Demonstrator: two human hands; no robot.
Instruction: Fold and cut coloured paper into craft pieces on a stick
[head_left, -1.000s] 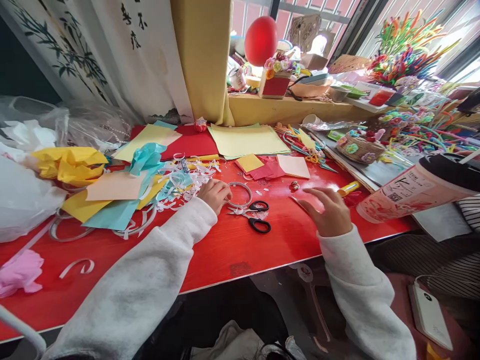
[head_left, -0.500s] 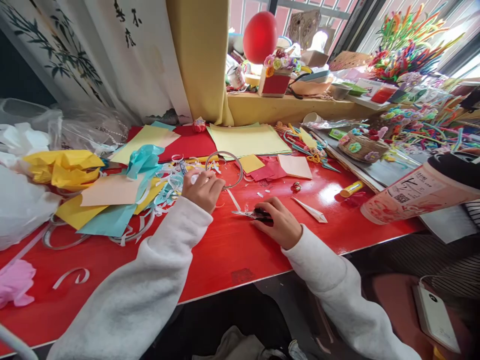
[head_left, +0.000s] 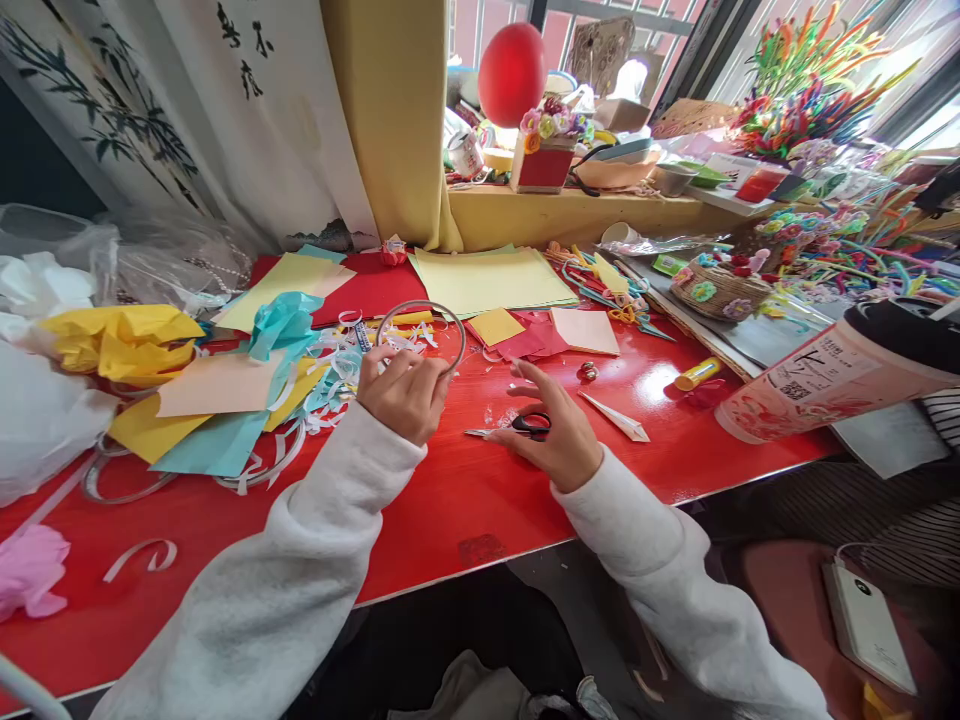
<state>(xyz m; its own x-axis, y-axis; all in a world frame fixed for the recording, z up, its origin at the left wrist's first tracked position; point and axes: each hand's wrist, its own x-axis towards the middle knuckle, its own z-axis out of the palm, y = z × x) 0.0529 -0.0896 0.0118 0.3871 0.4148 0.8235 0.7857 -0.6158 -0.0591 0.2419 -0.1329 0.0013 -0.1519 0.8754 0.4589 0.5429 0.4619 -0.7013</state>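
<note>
My left hand [head_left: 403,393] is closed on a thin roll of tape [head_left: 459,345], a narrow ring standing up above the red table. My right hand [head_left: 561,425] is open, its thumb and fingers apart. Under it lies a pair of scissors [head_left: 534,428] with black handles, flat on the table, blades pointing left. The thumb overlaps the scissors; whether it touches them I cannot tell. To the right of this hand lies a slim folded white paper cone [head_left: 616,417]. Small bells [head_left: 588,371] sit just behind it.
Curled strips [head_left: 341,375] and coloured paper sheets [head_left: 225,385] pile up on the left. Yellow paper [head_left: 491,278] lies at the back. On the right, a tilted drink cup [head_left: 817,385] stands near a glue stick [head_left: 697,375]. The red table's front edge [head_left: 465,575] is close to me.
My right hand has let go of the scissors and opened, rising slightly from them. My left hand still holds the tape roll, which has shifted a little left. The white strip below the roll no longer shows.
</note>
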